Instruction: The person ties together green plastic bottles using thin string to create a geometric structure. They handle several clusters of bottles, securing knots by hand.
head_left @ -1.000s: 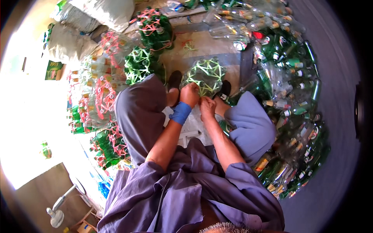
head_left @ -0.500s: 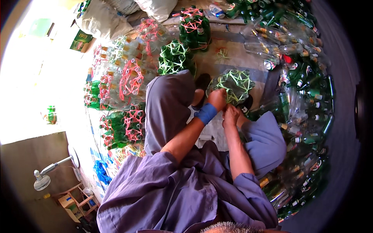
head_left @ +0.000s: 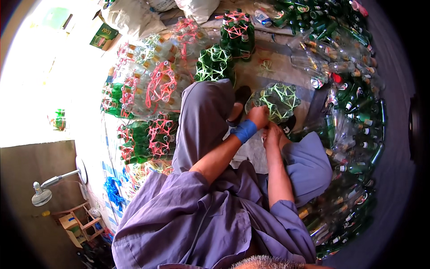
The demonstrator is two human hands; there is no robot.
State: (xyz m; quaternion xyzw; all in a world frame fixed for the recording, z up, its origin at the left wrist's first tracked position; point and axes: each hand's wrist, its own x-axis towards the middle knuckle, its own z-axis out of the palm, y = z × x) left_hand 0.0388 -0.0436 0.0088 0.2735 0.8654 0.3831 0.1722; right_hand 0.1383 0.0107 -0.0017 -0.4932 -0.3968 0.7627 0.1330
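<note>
A round bundle of clear bottles (head_left: 281, 117) stands on the floor between my feet, its necks laced together with light green plastic string (head_left: 280, 96). At the bundle's near left edge, my left hand (head_left: 258, 116), with a blue wrap on the wrist, is closed on the green string. Just below it, my right hand (head_left: 271, 134) is closed in a pinch close to the bundle's near side. What lies between the right fingertips is too small and partly hidden to make out. Both hands are close together.
Tied bundles of green bottles (head_left: 214, 62) and clear bottles with red string (head_left: 161, 85) stand to the left and ahead. Loose bottles (head_left: 354, 116) are heaped along the right. White sacks (head_left: 132, 20) lie at the far left; blue string (head_left: 113, 190) lies at the near left.
The whole view has shifted, so the scene sits slightly further right. Both hands stay at the near edge of the bundle, with only a slight change in their pose.
</note>
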